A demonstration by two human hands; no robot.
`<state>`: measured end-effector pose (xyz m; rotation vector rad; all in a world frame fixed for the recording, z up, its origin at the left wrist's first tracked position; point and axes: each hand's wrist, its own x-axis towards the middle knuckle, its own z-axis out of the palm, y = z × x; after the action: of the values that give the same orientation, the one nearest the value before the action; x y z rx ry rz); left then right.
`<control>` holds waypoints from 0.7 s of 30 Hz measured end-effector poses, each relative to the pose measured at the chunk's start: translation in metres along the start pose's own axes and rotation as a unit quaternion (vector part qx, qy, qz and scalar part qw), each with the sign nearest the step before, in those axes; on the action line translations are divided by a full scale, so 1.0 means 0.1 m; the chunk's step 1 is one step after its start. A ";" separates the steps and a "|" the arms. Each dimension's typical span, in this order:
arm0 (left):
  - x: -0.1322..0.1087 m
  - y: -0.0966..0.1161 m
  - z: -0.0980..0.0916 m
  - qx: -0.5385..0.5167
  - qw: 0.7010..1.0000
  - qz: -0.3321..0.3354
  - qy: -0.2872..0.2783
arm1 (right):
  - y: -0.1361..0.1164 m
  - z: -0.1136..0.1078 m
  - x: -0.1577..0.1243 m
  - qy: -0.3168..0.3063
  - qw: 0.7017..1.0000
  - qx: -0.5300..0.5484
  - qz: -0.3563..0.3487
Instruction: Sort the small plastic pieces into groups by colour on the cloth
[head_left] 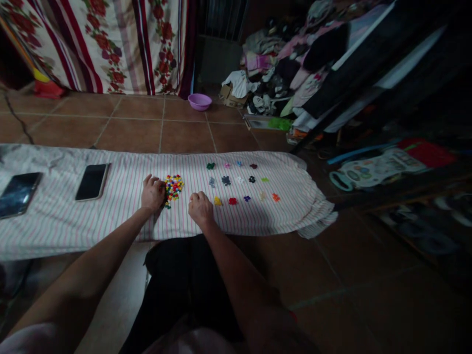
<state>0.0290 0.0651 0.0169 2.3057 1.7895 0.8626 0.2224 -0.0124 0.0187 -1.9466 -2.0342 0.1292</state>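
Note:
A heap of small multicoloured pieces, bead-like in size (pixel 174 188), lies on the striped cloth. My left hand (pixel 153 193) rests at the heap's left edge, its fingers curled down onto the pieces; what is between the fingertips is hidden. To the right of the heap, my right hand (pixel 201 208) is closed just above the cloth, and I cannot make out what it holds, if anything. Closest to it is a small yellow cluster (pixel 218 201), with a red cluster (pixel 232 201) beyond. Several more single-colour clusters sit in rows, among them dark green (pixel 210 166), grey (pixel 226 181) and orange (pixel 276 197).
The striped cloth (pixel 121 216) covers a long, narrow surface. A phone (pixel 92 182) and a dark tablet-like device (pixel 18 194) lie at the left. Past the far edge, a purple basin (pixel 199 102) stands on the tiled floor near piled clothes (pixel 273 73).

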 end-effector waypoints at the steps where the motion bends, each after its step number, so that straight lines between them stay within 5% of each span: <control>1: -0.02 0.01 0.00 -0.002 1.000 0.006 0.005 | 0.00 0.00 0.00 0.001 1.000 0.001 0.000; 12: -0.28 0.13 -0.08 -0.016 0.998 0.052 0.016 | 0.04 0.00 0.05 0.043 0.992 0.112 0.025; 21: -0.41 0.20 -0.13 -0.030 0.998 0.048 0.009 | -0.48 -0.02 0.17 -0.018 0.981 0.188 -0.051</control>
<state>0.0339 0.0180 0.0211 2.3706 1.6476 0.9394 0.1772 0.0009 0.0370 -1.6151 -1.9552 0.4912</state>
